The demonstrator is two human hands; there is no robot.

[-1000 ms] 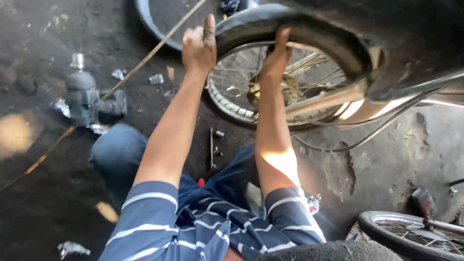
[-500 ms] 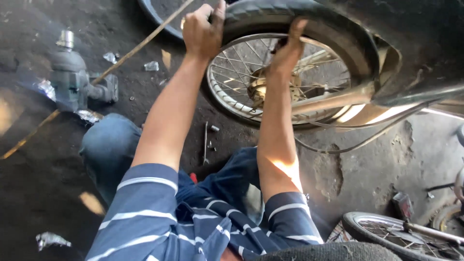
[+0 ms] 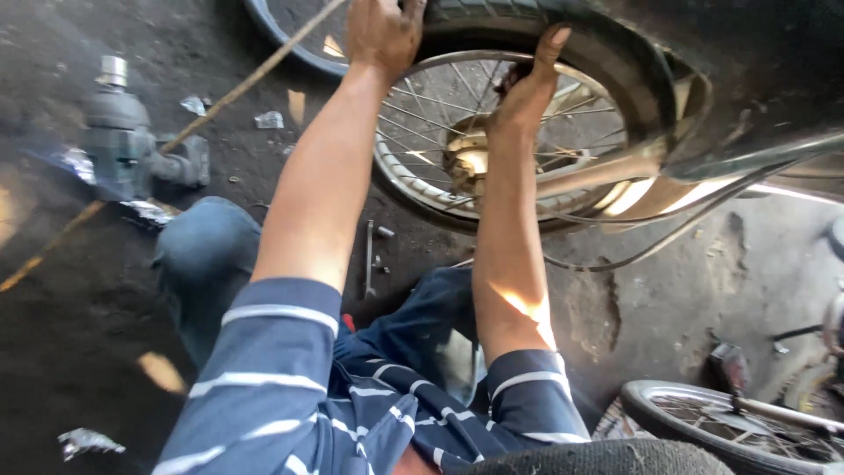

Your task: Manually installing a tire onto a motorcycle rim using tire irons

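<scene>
Gripping tyre edge, left hand and right hand, near mudguard.

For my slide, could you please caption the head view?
Both hands, left and right, grip a spoked wheel's black tyre.

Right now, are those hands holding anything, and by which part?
Both hands are on the tyre. The left hand grips its top edge; the right hand presses its inner edge by the rim.
</scene>
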